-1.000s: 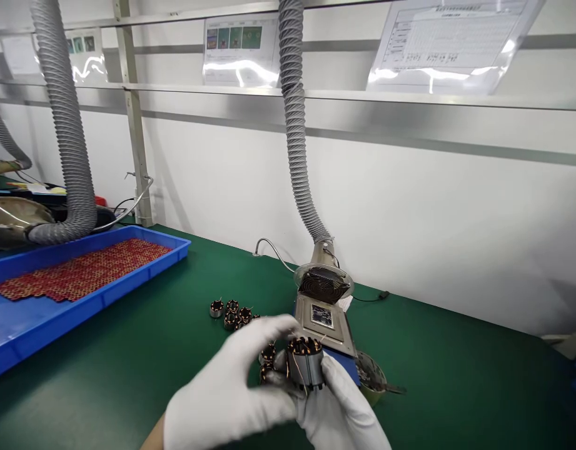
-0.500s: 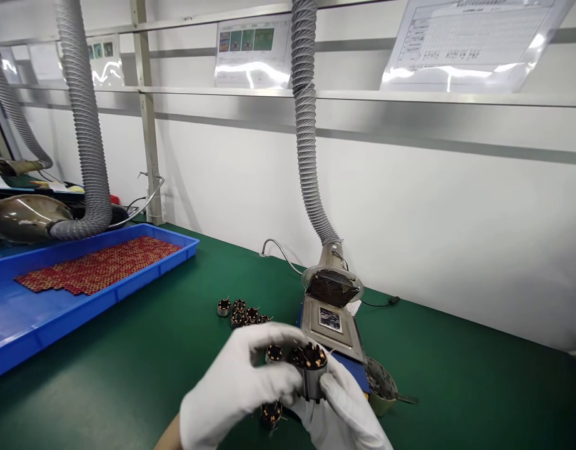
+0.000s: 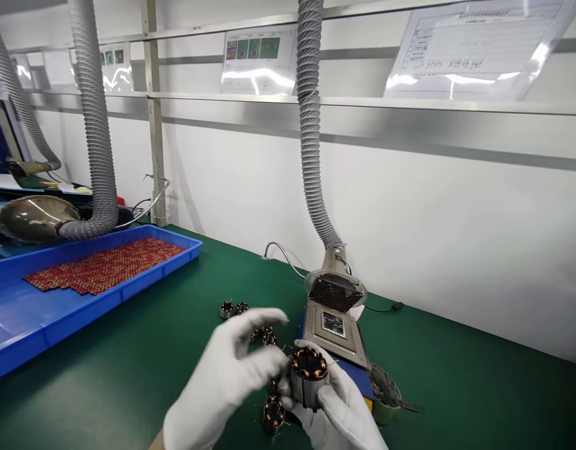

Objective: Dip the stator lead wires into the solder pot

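In my white-gloved right hand (image 3: 341, 400) is a motor stator (image 3: 309, 378), a dark metal ring with copper windings, held upright with its wound end facing up. My left hand (image 3: 226, 369), gloved too, is beside it with thumb and fingers apart and nothing between them. More stators stand on the green bench; one (image 3: 273, 412) is below the left fingers, and others (image 3: 227, 309) are behind the left hand, which partly hides the group. Just beyond the right hand is a solder pot (image 3: 339, 337) with a shiny square opening.
A fume hood (image 3: 335, 287) on a ribbed hose (image 3: 310, 112) hangs over the solder pot. Right of the pot stands a cup (image 3: 385, 394) with a tool in it. A blue tray (image 3: 104, 299) holding red parts (image 3: 114, 265) is at left on the bench (image 3: 175, 325).
My left hand has come off the stator and moved left, its fingers spreading. The right hand keeps hold of the stator, now slightly lower. The camera view has shifted a little.
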The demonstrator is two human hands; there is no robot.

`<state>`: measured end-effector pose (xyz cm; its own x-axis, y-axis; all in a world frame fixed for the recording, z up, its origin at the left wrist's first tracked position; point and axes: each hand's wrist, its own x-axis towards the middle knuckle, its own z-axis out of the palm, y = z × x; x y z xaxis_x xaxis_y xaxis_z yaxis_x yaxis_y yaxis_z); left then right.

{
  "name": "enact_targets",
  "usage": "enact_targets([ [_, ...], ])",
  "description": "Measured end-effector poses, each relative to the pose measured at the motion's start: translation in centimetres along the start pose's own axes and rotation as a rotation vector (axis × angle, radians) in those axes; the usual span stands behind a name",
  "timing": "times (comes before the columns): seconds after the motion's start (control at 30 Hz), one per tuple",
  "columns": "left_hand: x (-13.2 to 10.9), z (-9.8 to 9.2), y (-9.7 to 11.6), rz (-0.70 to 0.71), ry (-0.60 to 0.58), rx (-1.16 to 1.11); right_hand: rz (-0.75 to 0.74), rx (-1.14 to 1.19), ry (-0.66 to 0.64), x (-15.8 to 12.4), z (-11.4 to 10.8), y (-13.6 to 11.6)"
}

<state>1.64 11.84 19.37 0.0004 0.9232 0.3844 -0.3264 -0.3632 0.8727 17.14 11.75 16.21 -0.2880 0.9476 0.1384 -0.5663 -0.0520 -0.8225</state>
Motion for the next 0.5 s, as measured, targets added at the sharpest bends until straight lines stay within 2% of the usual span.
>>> enact_targets([
  [0.07,-0.2,0.9,-0.1,-0.045,-0.205,0.072,-0.049,0.004,0.024,0.1,0.2,0.2],
  [0.13,-0.3,1.8,-0.4,-0.028,-0.248,0.025,-0.066,0.005,0.039,0.0,0.4,0.2],
  [0.23,-0.1,1.9,-1.1,-0.037,-0.081,-0.077,0.023,0.052,-0.022,-0.5,0.4,-0.1],
  [0.3,0.1,1.2,-1.2,0.037,0.106,-0.185,0.066,0.096,-0.077,-1.0,0.2,-0.6],
  [0.33,0.2,0.8,-1.2,0.076,0.168,-0.205,0.069,0.113,-0.093,-1.1,0.1,-0.8],
  [0.37,0.2,0.5,-1.1,0.092,0.184,-0.184,0.067,0.131,-0.101,-1.2,0.1,-0.9],
  [0.4,0.2,0.3,-0.9,0.077,0.148,-0.113,0.064,0.152,-0.104,-1.3,0.0,-1.1],
  [0.43,0.2,0.3,-0.8,0.041,0.061,0.005,0.068,0.177,-0.11,-1.2,0.0,-1.1],
  [0.5,0.0,0.6,-0.6,-0.026,-0.164,0.262,0.088,0.23,-0.143,-1.0,0.0,-1.0],
])
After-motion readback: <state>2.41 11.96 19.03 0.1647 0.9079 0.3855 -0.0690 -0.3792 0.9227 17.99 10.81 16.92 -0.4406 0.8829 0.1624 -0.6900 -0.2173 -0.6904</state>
